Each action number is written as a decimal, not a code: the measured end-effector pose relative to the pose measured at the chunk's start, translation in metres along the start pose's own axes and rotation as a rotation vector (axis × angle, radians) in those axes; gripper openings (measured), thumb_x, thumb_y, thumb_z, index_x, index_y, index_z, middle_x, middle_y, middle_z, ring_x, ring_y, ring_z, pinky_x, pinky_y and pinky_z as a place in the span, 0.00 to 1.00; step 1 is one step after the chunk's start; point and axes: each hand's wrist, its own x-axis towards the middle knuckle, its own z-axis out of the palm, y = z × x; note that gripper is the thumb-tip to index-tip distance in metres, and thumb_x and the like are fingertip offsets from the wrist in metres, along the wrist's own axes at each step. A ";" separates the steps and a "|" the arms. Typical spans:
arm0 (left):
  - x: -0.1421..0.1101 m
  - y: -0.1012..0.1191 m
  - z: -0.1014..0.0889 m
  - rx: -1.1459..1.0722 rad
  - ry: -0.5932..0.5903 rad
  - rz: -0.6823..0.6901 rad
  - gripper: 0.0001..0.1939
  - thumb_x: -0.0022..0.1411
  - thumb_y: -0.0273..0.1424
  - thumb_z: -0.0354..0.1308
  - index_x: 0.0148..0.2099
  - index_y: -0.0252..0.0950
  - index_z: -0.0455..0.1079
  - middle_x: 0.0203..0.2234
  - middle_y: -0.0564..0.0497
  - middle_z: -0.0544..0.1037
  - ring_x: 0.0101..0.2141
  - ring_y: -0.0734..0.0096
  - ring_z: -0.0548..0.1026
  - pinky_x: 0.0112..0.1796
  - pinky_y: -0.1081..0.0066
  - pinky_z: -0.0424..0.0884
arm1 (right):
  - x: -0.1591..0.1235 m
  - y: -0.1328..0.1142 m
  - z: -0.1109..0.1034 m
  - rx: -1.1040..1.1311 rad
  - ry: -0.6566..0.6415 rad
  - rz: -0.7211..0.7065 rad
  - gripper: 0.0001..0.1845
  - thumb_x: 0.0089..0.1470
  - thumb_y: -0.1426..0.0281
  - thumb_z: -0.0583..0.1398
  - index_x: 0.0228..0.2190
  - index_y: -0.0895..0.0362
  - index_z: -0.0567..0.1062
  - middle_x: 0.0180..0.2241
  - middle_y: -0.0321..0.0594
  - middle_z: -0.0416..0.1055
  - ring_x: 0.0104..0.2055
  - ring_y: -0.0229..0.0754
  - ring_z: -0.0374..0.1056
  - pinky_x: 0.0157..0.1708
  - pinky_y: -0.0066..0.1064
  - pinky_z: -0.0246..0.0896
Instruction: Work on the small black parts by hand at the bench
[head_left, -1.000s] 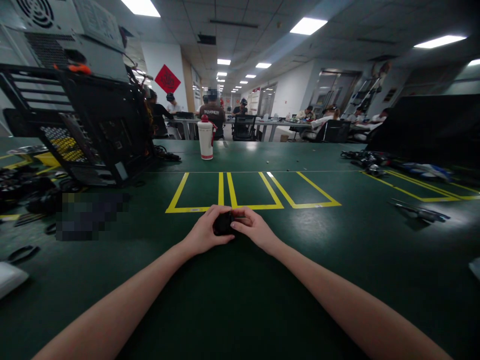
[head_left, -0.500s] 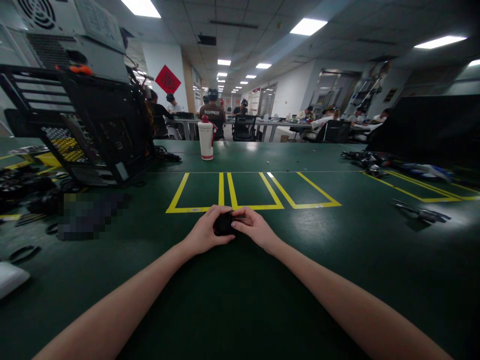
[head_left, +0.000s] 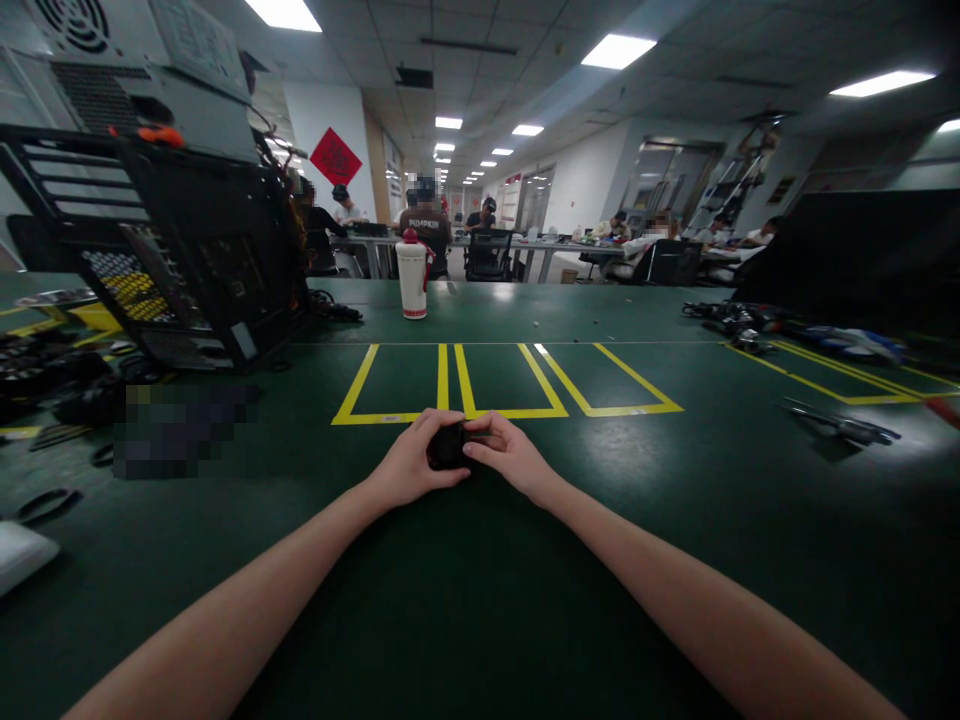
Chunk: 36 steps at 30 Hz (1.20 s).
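A small black block-like object (head_left: 445,448) sits between my two hands, just in front of the yellow tape outlines; its exact kind is hard to tell. My left hand (head_left: 407,462) is wrapped round its left side, thumb below and fingers over the top. From the right, my right hand (head_left: 514,458) pinches at the object's edge with thumb and fingertips. Something thin shows between those fingers, too small to name. Both forearms reach in from the lower corners over the green tabletop (head_left: 480,610).
Yellow tape (head_left: 510,413) marks the table ahead. Behind it stands a white bottle with a red lid (head_left: 412,278). A black computer case (head_left: 202,250) looms at left. Pliers-like tools (head_left: 840,425) lie at right. Several people sit at far tables.
Both hands and the black object keep nearly the same position. A blurred reddish shape has come into view at the right edge of the table.
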 end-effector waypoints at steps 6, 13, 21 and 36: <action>0.000 -0.002 0.002 0.020 0.025 0.019 0.29 0.46 0.29 0.61 0.50 0.44 0.54 0.43 0.51 0.64 0.44 0.64 0.65 0.44 0.61 0.63 | 0.001 0.001 -0.001 -0.011 -0.018 0.030 0.19 0.42 0.69 0.60 0.39 0.56 0.65 0.40 0.40 0.66 0.44 0.41 0.64 0.48 0.40 0.57; 0.000 -0.007 0.005 0.025 0.033 0.034 0.30 0.45 0.30 0.61 0.50 0.43 0.55 0.42 0.50 0.64 0.44 0.63 0.65 0.43 0.61 0.63 | -0.001 0.003 0.003 0.031 -0.003 -0.028 0.16 0.43 0.69 0.60 0.37 0.54 0.64 0.39 0.37 0.65 0.41 0.39 0.66 0.46 0.38 0.60; 0.000 -0.006 0.003 0.010 0.017 0.020 0.29 0.46 0.30 0.61 0.50 0.44 0.54 0.43 0.50 0.63 0.44 0.64 0.64 0.43 0.62 0.64 | 0.000 -0.001 -0.001 -0.026 -0.015 0.021 0.19 0.44 0.69 0.59 0.41 0.55 0.64 0.42 0.40 0.65 0.45 0.41 0.64 0.48 0.40 0.58; 0.000 -0.005 0.004 0.017 0.020 0.032 0.29 0.46 0.29 0.61 0.50 0.43 0.55 0.43 0.50 0.64 0.44 0.64 0.64 0.44 0.62 0.63 | 0.002 0.003 -0.001 -0.036 0.005 -0.008 0.18 0.43 0.69 0.60 0.40 0.55 0.65 0.42 0.40 0.65 0.44 0.42 0.64 0.46 0.40 0.59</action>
